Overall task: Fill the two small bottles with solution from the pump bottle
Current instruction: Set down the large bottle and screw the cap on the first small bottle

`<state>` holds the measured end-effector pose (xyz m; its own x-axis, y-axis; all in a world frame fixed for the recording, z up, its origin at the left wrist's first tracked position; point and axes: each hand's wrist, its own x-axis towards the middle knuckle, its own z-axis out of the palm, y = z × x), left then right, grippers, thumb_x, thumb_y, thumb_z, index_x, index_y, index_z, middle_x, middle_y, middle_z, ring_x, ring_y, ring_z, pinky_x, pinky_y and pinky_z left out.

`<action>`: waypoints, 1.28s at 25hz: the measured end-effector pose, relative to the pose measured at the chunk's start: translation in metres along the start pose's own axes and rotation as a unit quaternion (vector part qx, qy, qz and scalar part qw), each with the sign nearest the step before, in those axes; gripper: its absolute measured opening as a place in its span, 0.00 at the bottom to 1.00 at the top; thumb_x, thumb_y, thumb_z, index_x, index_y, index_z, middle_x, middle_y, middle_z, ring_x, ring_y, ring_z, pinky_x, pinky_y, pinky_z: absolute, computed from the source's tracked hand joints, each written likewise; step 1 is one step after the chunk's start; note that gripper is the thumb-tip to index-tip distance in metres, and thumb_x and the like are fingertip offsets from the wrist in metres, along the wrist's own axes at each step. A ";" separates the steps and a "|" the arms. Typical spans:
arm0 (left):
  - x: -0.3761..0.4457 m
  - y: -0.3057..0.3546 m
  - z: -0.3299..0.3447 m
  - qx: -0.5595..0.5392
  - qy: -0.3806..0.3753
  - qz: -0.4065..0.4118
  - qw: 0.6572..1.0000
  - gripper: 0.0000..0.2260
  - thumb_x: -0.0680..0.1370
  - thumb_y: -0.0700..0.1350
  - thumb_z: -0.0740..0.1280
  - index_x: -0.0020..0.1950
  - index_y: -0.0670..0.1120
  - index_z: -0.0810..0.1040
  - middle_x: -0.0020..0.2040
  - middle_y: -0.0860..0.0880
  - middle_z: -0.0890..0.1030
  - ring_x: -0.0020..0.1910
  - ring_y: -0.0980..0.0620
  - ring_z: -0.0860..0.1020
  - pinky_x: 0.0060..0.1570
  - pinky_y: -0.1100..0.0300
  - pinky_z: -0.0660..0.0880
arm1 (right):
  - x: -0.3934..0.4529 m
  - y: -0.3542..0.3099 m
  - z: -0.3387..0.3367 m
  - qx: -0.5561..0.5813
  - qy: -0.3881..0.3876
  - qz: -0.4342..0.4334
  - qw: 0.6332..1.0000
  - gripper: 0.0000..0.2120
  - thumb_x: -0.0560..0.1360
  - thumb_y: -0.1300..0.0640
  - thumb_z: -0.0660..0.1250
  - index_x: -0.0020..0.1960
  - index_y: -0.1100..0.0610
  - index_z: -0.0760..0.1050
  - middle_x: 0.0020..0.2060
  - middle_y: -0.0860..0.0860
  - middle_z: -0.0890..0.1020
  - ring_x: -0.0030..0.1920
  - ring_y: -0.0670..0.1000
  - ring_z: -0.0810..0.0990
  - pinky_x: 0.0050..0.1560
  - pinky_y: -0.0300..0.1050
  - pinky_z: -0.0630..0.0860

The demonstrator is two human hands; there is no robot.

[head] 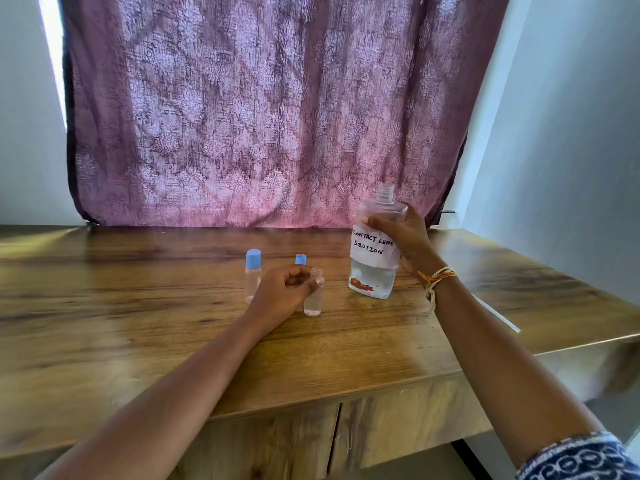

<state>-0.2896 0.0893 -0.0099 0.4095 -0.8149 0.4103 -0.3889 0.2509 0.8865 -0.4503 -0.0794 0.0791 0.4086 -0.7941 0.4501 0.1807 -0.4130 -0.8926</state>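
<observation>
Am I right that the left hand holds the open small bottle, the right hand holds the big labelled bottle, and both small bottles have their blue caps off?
Not quite. The head view shows the other small bottle capped. Only the open small bottle in the left hand is uncapped; the right hand holds the big labelled bottle.

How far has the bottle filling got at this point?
Done: the large solution bottle has its pump off, and one small bottle is uncapped, its blue cap on the table behind. In hand: left hand holds that open bottle, right hand holds the large one. Left: pouring, plus the still-capped bottle.
</observation>
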 end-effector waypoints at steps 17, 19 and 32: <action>-0.004 0.005 0.002 -0.001 0.004 -0.014 1.000 0.04 0.74 0.44 0.72 0.49 0.49 0.83 0.48 0.44 0.86 0.50 0.46 0.84 0.55 0.45 0.80 | -0.044 0.068 -0.031 -0.250 -0.040 0.088 0.963 0.48 0.58 0.57 0.84 0.69 0.55 0.58 0.56 0.52 0.76 0.54 0.51 0.78 0.54 0.47 0.77; -0.004 0.005 0.001 0.002 0.006 -0.011 1.000 0.04 0.74 0.44 0.72 0.48 0.49 0.84 0.48 0.43 0.86 0.50 0.44 0.84 0.55 0.43 0.80 | -0.038 0.069 -0.035 -0.264 -0.038 0.098 0.959 0.45 0.58 0.56 0.84 0.67 0.55 0.62 0.56 0.54 0.77 0.54 0.53 0.79 0.53 0.48 0.78; -0.004 0.005 -0.002 0.030 0.019 0.017 0.999 0.04 0.73 0.46 0.74 0.45 0.56 0.83 0.48 0.39 0.85 0.51 0.38 0.82 0.56 0.39 0.78 | -0.051 0.046 -0.038 -0.397 0.012 0.149 0.905 0.14 0.61 0.58 0.78 0.43 0.61 0.78 0.35 0.51 0.78 0.36 0.49 0.76 0.37 0.42 0.71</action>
<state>-0.2917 0.0950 -0.0064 0.4251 -0.7861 0.4486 -0.4514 0.2455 0.8579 -0.4968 -0.0753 0.0163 0.3117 -0.9288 0.2002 -0.6395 -0.3610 -0.6788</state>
